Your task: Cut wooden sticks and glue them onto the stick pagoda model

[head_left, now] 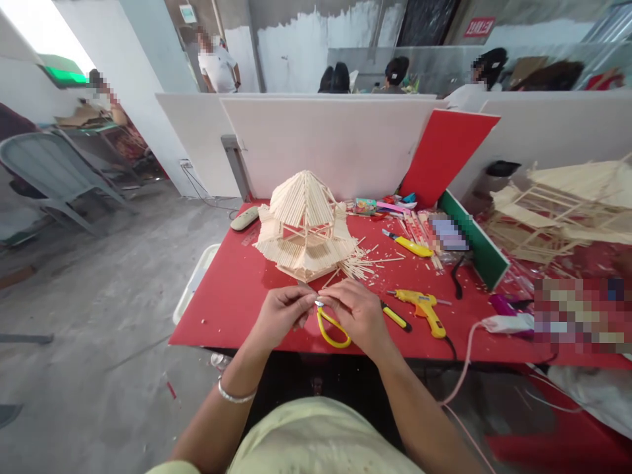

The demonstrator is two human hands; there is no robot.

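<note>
My left hand (288,312) and my right hand (356,313) meet close together above the front of the red table, both with fingers pinched. Whatever sits between the fingertips is too small to make out. Right under them are yellow-handled scissors (337,339), their upper part mostly covered by my fingers; whether they are held or lying down I cannot tell. Just beyond my hands stands a tiered wooden-stick model of a pavilion (305,204) with a pointed roof. Loose thin sticks (360,264) are scattered at its right side.
Right of my hands lie a dark-and-yellow cutter (396,317), a yellow glue gun (423,308), a yellow utility knife (413,246) and a blurred-out phone (448,234). A green board (476,243) stands beyond. A second stick model (557,210) is far right. White panels (326,145) close off the back.
</note>
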